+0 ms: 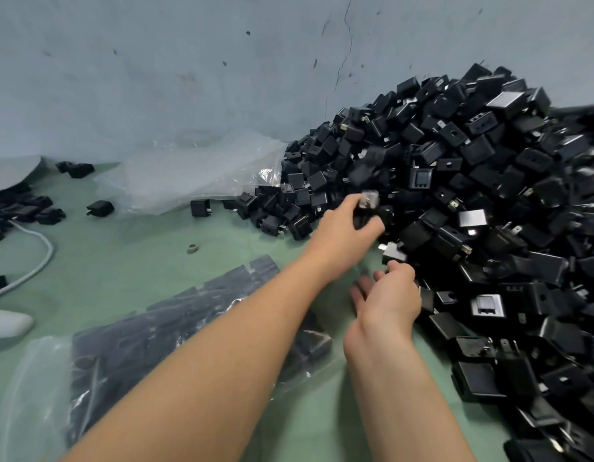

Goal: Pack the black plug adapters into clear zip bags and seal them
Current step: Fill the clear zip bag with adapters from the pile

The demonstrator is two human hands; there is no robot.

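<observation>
A big pile of black plug adapters (482,201) fills the right side against the grey wall. My left hand (345,231) reaches into the pile's left edge and grips a black adapter (369,206), which is blurred. My right hand (389,298) hovers at the pile's foot just below it, fingers loosely spread and palm turned left. Its thumb tip is at another adapter (393,253), with no clear grip on it. Clear zip bags (189,175) lie crumpled by the wall. Filled bags of adapters (175,331) lie under my left forearm.
Loose adapters (99,208) are scattered on the green surface (129,261) at the left. A white cable (42,258) curves along the left edge beside a white object (5,323). A small grey ring (192,248) lies mid-surface.
</observation>
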